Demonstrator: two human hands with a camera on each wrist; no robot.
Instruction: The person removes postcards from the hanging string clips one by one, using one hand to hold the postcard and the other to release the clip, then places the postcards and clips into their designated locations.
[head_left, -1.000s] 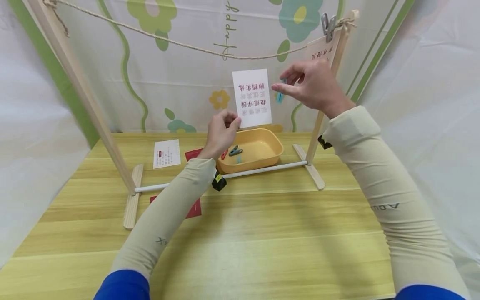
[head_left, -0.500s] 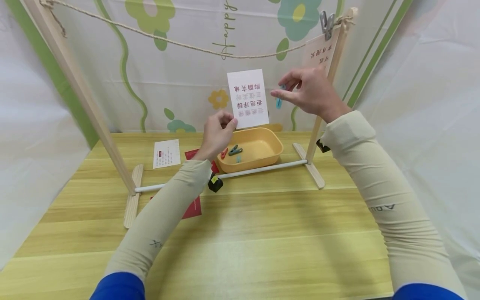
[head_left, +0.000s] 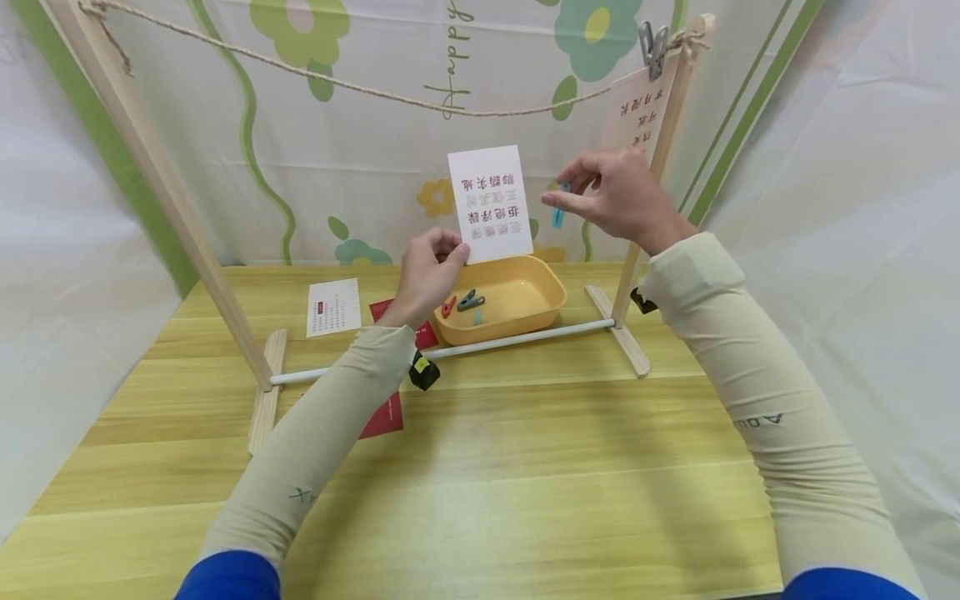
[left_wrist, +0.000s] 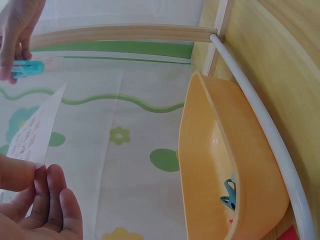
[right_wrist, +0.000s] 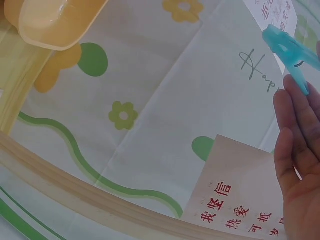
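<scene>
My left hand (head_left: 429,273) pinches a white card (head_left: 491,202) with printed characters by its lower left corner, between thumb and fingers. The card is held up over the yellow basin, below the rope (head_left: 360,88). To its right, my right hand (head_left: 611,196) pinches a light blue clothespin (head_left: 558,208), which points downward and stands apart from the card. In the right wrist view the clothespin (right_wrist: 290,50) lies between the fingertips and thumb. Another card (head_left: 637,108) hangs at the rope's right end under a grey clothespin (head_left: 653,50).
The yellow basin (head_left: 525,312) holds several clothespins, among them a dark grey-green one (head_left: 471,301) and a red one (head_left: 448,307). A wooden post (head_left: 161,192) stands at left, joined by a white bar (head_left: 525,338). A white card (head_left: 333,307) and red cards (head_left: 387,418) lie on the table.
My left hand has moved the card slightly left and down. My right hand has come down a little with the light blue clothespin, uncovering more of the hanging card.
</scene>
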